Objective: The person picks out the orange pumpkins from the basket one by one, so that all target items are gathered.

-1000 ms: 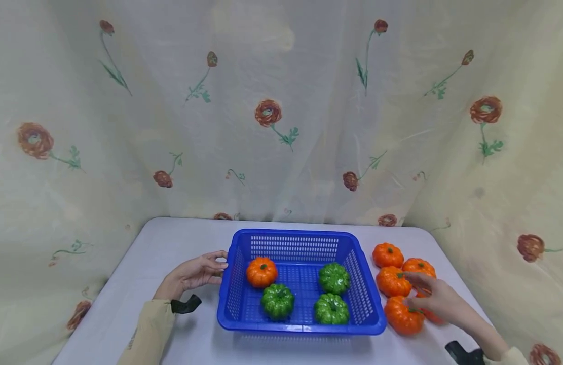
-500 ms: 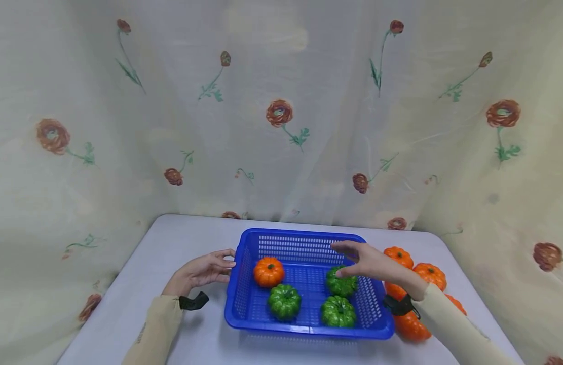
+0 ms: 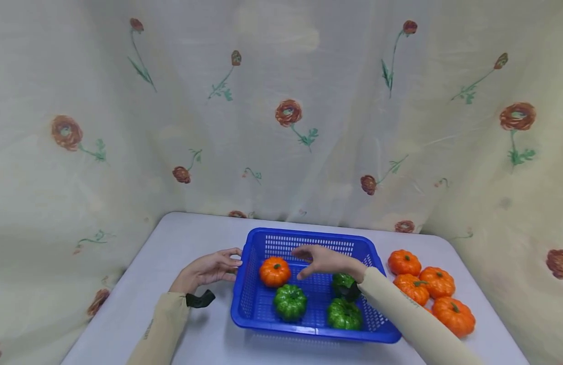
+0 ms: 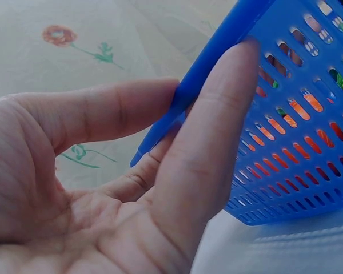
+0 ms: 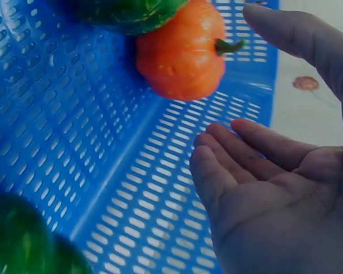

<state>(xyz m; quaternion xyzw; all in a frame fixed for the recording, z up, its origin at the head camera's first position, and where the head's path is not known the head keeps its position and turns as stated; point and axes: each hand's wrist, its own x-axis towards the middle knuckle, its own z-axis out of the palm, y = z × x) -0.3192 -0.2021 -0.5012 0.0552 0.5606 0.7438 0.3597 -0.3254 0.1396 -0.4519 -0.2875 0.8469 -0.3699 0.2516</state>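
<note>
A blue plastic basket (image 3: 308, 330) with slotted walls stands on the table. My left hand (image 3: 215, 267) grips its left rim; in the left wrist view the rim (image 4: 186, 94) passes between thumb and fingers. Inside the basket sit one orange pumpkin (image 3: 274, 272) and three green pumpkins, one at the front left (image 3: 290, 302). Over the basket's middle, my right hand (image 3: 326, 259) has its thumb and fingers spread, holding nothing. The right wrist view puts its fingertips just short of the orange pumpkin (image 5: 183, 54). My right forearm partly covers the two green pumpkins (image 3: 344, 314) at the right.
Several orange pumpkins (image 3: 438, 282) lie on the white table (image 3: 203, 228) to the right of the basket, one partly behind my right sleeve (image 3: 413, 317). A flowered curtain (image 3: 327, 167) hangs along the back and both sides.
My right hand has moved left, from the orange pumpkins beside the basket to above the basket's middle. The left hand stays at the rim. The head view has turned slightly left.
</note>
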